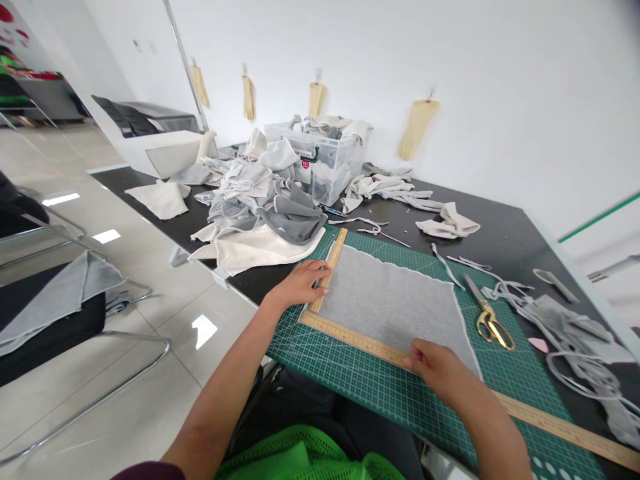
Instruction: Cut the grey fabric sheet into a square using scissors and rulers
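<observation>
A grey piece of knit cloth (pixel 395 287) lies flat on a green cutting mat (pixel 340 373). Along its left edge lies a short wooden ruler (pixel 339 248). My left hand (pixel 299 285) rests on that ruler with fingers apart, pressing on it. A long wooden ruler (pixel 350 335) runs along the cloth's near edge and off to the lower right. My right hand (pixel 437 367) is closed, its thumb and fingertips pinched at this ruler's edge, over the cloth. Gold-handled scissors (pixel 487 317) lie on the mat, right of the cloth.
Piled fabric scraps (pixel 260 200) stand at the left, before a clear plastic bin (pixel 335 167) full of cloth. A blue cutter (pixel 334 211) lies near it. Fabric strips (pixel 580 360) and pink tailor's chalk (pixel 539 345) lie at right. A cloth-draped chair (pixel 55 313) stands left.
</observation>
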`<state>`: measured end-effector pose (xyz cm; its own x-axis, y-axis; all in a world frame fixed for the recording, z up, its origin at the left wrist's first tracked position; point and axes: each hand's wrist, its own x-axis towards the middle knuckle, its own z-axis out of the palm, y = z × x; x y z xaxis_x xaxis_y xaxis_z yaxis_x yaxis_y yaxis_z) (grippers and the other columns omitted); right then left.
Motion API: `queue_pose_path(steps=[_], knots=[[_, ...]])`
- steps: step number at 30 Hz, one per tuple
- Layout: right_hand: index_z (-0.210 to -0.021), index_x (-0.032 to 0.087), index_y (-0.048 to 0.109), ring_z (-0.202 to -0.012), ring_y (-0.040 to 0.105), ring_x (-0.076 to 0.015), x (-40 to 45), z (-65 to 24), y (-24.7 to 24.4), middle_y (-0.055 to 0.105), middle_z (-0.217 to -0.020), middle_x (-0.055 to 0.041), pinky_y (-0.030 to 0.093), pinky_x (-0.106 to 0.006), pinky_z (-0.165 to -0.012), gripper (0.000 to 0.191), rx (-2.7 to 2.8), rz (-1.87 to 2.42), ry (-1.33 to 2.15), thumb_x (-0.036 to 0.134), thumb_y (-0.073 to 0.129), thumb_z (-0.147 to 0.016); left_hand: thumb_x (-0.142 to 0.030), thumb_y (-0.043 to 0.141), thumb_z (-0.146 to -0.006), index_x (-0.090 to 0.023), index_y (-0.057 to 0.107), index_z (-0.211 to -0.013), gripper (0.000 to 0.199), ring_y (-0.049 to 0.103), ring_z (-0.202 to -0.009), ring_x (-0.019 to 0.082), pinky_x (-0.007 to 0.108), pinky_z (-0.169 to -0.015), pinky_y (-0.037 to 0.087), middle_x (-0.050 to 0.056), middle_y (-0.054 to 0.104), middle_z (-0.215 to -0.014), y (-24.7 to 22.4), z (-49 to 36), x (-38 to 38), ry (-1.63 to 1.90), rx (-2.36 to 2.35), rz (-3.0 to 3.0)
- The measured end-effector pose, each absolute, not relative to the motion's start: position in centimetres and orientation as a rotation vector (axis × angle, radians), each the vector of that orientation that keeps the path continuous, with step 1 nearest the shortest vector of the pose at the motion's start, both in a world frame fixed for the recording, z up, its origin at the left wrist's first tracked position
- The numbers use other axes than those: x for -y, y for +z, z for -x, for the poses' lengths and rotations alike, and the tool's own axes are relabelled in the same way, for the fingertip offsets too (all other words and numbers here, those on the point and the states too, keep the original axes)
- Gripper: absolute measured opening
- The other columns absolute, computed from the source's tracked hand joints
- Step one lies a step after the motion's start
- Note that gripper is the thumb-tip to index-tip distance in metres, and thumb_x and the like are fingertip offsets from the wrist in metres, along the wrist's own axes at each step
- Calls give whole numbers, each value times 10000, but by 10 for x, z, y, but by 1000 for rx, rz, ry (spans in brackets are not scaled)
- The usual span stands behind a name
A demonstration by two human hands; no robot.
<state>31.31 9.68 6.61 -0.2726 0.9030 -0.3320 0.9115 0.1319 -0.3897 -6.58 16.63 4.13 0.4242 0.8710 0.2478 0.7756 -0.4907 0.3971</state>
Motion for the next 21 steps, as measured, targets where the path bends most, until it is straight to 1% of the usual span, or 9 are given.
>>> queue_pose_path(steps=[4, 10, 13, 16, 21], knots=[[-675, 236, 497, -677, 547, -208, -97, -313, 66, 624, -666, -21, 336, -292, -618, 195, -2351, -1894, -819, 315, 568, -838, -427, 698, -888, -256, 517, -1477, 639, 429, -1395, 300, 475, -1204, 341, 73, 503, -1507, 43, 64, -164, 617, -1483, -2456], [-666, 236, 494, -678, 551, -208, -97, -310, 71, 624, -659, -21, 339, -291, -618, 203, -2334, -1890, -803, 301, 569, -843, -551, 733, -856, -267, 599, -1378, 609, 440, -1352, 303, 476, -1182, 352, 62, 548, -1431, 48, 57, -159, 608, -1491, -2480], [-659, 237, 492, -670, 555, -204, -96, -308, 73, 625, -653, -15, 339, -287, -614, 206, -2330, -1890, -808, 283, 578, -840, -551, 734, -856, -264, 606, -1350, 585, 395, -1395, 308, 481, -1193, 332, 65, 535, -1446, 47, 53, -157, 614, -1515, -2492], [-660, 236, 502, -657, 550, -200, -96, -308, 75, 618, -638, -10, 333, -285, -603, 204, -2326, -1890, -805, 277, 586, -842, -519, 687, -899, -271, 594, -1352, 525, 352, -1438, 314, 491, -1197, 318, 52, 513, -1493, 47, 51, -156, 595, -1536, -2499], [-659, 225, 515, -651, 545, -193, -96, -307, 75, 625, -632, -10, 329, -279, -598, 197, -2333, -1911, -802, 257, 585, -840, -463, 564, -980, -307, 559, -1401, 449, 429, -1385, 287, 472, -1172, 339, 33, 520, -1501, 49, 51, -156, 593, -1529, -2499]])
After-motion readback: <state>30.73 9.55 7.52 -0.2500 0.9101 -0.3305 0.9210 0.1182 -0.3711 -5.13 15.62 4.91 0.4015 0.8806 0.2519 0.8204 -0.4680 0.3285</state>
